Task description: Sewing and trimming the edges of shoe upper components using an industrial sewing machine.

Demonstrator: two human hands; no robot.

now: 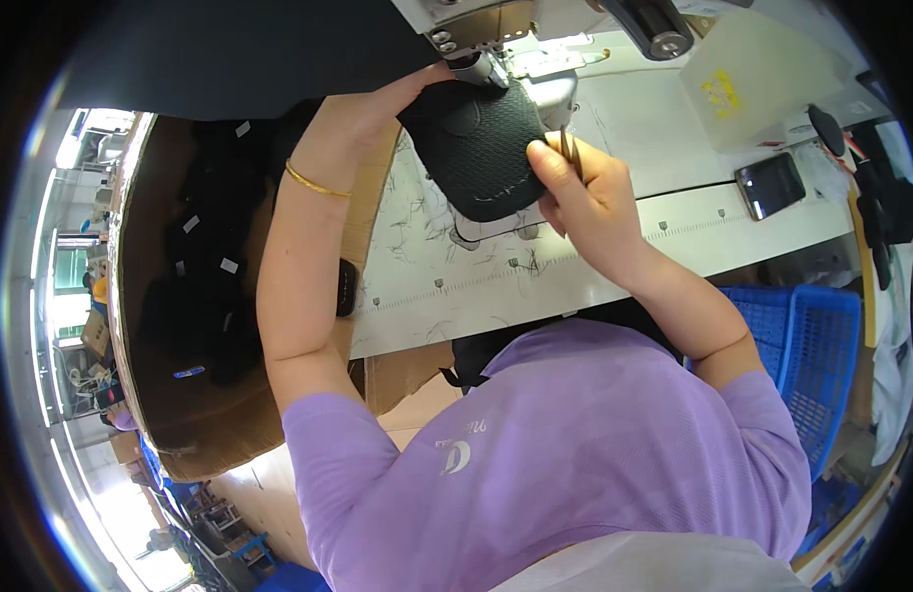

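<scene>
A black mesh fabric piece (486,148) with rounded corners and a stitched edge is tilted up under the head of a sewing machine (481,39). My right hand (595,192) is closed at its right edge, the thumb pressed on the fabric. Dark pointed tweezers (572,153) stick up between that hand's fingers. My left hand (397,94), with a gold bangle on the wrist, reaches to the piece's upper left edge by the presser foot (488,74); its fingers are mostly hidden behind the fabric and machine.
Loose threads lie on the white machine table (427,296), which has a printed ruler line. A phone (770,185) rests at the right, near a translucent bin (743,89). To the left stands a large cardboard box (195,424) of black pieces. A blue crate (822,365) is at lower right.
</scene>
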